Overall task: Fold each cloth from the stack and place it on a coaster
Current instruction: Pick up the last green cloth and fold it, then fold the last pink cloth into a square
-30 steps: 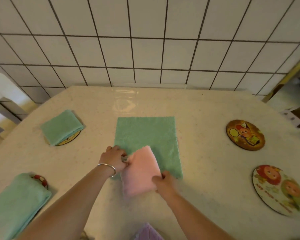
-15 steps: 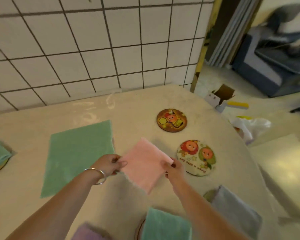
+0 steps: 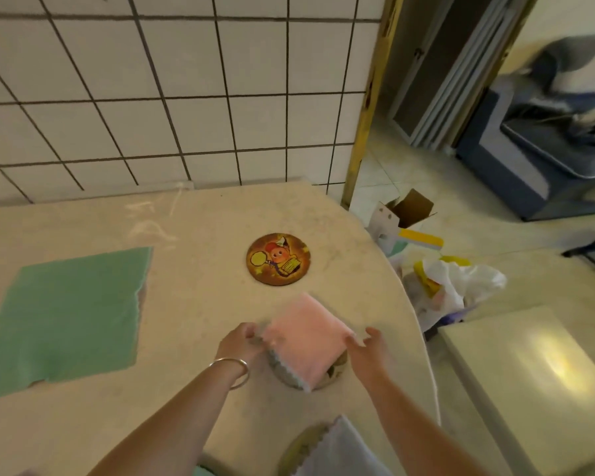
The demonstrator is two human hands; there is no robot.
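Beige table (image 3: 203,304) | left hand (image 3: 239,343), right hand (image 3: 368,352) pinch folded pink cloth (image 3: 306,341) over coaster (image 3: 334,371)

fuzzy pink cloth (image 3: 306,341), glossy speckled table (image 3: 200,304)

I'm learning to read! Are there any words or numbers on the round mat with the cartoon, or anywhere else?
None can be read.
Cartoon coaster: only a picture shows, no letters.
Cardboard box on the floor: any print is too blurred.
Pink cloth: plain.
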